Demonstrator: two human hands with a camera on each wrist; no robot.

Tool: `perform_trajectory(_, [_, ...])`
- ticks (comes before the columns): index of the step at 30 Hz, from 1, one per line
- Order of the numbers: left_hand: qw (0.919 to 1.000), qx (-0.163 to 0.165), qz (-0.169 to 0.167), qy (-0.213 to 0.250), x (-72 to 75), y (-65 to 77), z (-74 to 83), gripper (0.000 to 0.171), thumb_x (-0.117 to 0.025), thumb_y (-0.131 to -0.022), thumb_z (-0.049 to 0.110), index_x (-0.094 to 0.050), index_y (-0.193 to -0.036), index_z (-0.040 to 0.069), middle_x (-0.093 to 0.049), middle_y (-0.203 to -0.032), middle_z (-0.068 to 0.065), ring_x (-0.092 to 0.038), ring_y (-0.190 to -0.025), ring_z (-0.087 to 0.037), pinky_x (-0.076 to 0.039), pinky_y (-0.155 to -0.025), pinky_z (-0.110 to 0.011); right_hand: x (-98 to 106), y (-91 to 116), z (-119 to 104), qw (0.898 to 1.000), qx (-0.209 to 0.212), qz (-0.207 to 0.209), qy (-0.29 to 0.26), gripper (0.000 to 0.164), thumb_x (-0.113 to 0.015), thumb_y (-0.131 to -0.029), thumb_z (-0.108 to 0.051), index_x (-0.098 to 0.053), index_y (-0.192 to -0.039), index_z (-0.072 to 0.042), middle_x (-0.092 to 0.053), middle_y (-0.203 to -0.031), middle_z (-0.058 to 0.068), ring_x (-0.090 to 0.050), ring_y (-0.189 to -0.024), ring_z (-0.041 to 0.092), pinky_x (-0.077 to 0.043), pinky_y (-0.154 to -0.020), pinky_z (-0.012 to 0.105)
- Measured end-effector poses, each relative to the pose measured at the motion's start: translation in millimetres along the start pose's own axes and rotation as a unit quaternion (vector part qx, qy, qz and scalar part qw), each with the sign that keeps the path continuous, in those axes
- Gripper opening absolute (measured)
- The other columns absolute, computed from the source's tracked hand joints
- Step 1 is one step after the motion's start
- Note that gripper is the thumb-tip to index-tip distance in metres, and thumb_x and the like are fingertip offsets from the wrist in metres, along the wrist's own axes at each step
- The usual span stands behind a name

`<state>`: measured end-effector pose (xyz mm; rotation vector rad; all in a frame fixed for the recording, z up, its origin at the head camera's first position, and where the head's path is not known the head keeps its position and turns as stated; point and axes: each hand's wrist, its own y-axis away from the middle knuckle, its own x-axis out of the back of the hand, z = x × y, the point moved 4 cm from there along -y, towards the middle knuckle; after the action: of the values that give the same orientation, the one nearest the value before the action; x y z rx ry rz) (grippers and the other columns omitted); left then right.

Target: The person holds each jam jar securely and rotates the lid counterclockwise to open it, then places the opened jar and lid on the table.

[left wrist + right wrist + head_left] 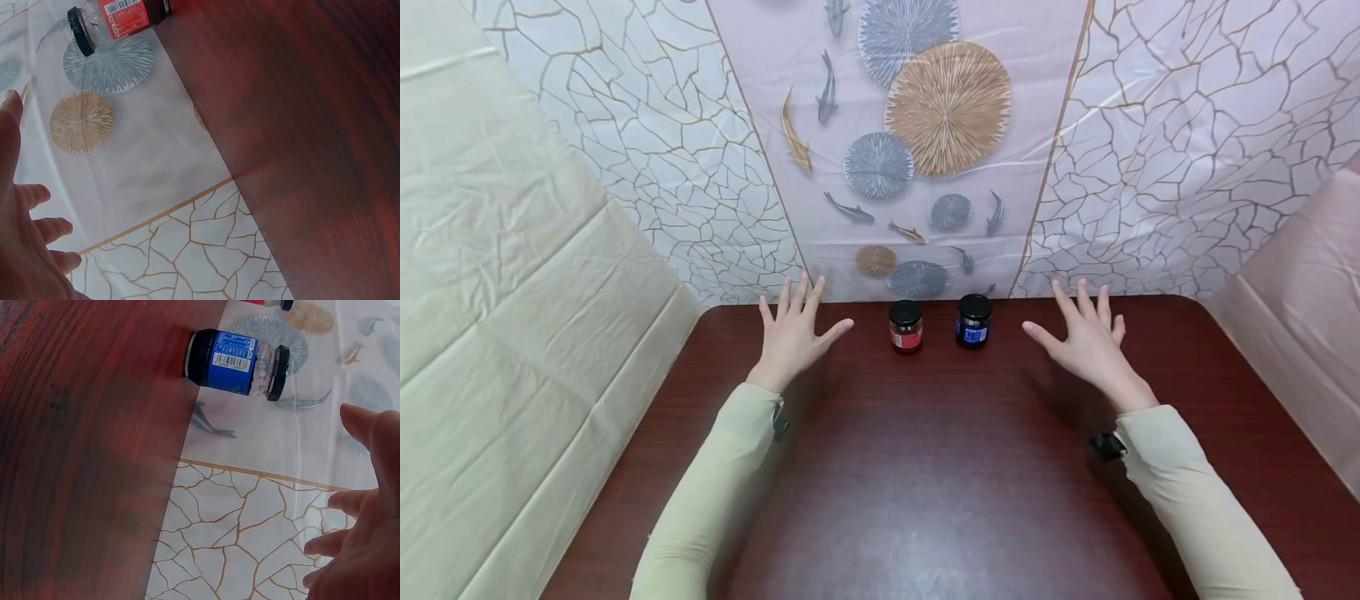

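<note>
Two small glass jars with black lids stand upright side by side near the far edge of the table. The left one, a red-labelled jar (906,327), shows a barcode in the left wrist view. Beside it is a blue-labelled jar (973,321), its contents dark below and clear glass near the lid (279,373). My left hand (794,333) is held over the table left of the red-labelled jar, fingers spread, holding nothing. To the right of the blue-labelled jar, my right hand (1088,346) also has its fingers spread and grips nothing. Both hands are apart from the jars.
A dark red-brown wooden table (910,467) spans the front. Behind it hangs a patterned cloth (685,125) with fish and round motifs. Pale cloth walls (497,333) rise on both sides. A small black device (1107,447) sits at the right wrist.
</note>
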<state>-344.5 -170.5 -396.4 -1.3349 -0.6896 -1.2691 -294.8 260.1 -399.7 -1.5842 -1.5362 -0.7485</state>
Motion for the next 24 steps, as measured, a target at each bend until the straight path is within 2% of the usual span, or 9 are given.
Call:
perform_trajectory(12, [0.9999,0.004,-0.014,0.003,-3.9,1.8,1.0,0.094,-0.04,-0.09,0.081,-0.01,-0.163,0.031,-0.009,-0.169,-0.009,0.007,-0.154,-0.031,0.007,-0.115,-0.068,1,-2,0,1.0,-0.003,0.003,-0.017,0.095,-0.053,-0.096,-0.065,-0.005,-0.163,-0.017,0.01,-0.165,0.024,0.028,-0.146,0.041,0.004,-0.106,0.079])
perform_trajectory(17, [0.9998,-0.003,-0.018,0.007,-7.5,4.6,2.7,0.094,-0.041,-0.09,0.08,-0.011,-0.163,0.03,-0.014,-0.168,-0.012,0.005,-0.154,-0.032,0.005,-0.116,-0.068,-2,-4,3,1.0,0.001,0.003,-0.029,0.096,-0.055,-0.096,-0.061,-0.006,-0.163,-0.013,0.003,-0.164,0.028,0.017,-0.149,0.045,-0.002,-0.105,0.082])
perform_trajectory(20, [0.9996,-0.005,-0.027,0.007,-10.0,7.2,3.5,0.094,-0.042,-0.09,0.08,-0.01,-0.163,0.031,-0.012,-0.168,-0.011,0.005,-0.154,-0.031,0.003,-0.116,-0.067,-5,-6,5,0.999,0.006,0.0,-0.04,0.098,-0.058,-0.096,-0.059,-0.007,-0.163,-0.009,-0.004,-0.163,0.031,0.01,-0.15,0.046,-0.006,-0.103,0.083])
perform_trajectory(24, [0.9995,-0.009,-0.026,0.014,-10.3,8.4,6.0,0.094,-0.046,-0.09,0.078,-0.01,-0.163,0.03,-0.011,-0.168,-0.01,0.002,-0.155,-0.03,-0.001,-0.117,-0.067,-10,-12,5,0.998,0.013,-0.002,-0.066,0.1,-0.063,-0.095,-0.055,-0.009,-0.161,-0.003,-0.011,-0.162,0.032,0.001,-0.15,0.048,-0.011,-0.108,0.078])
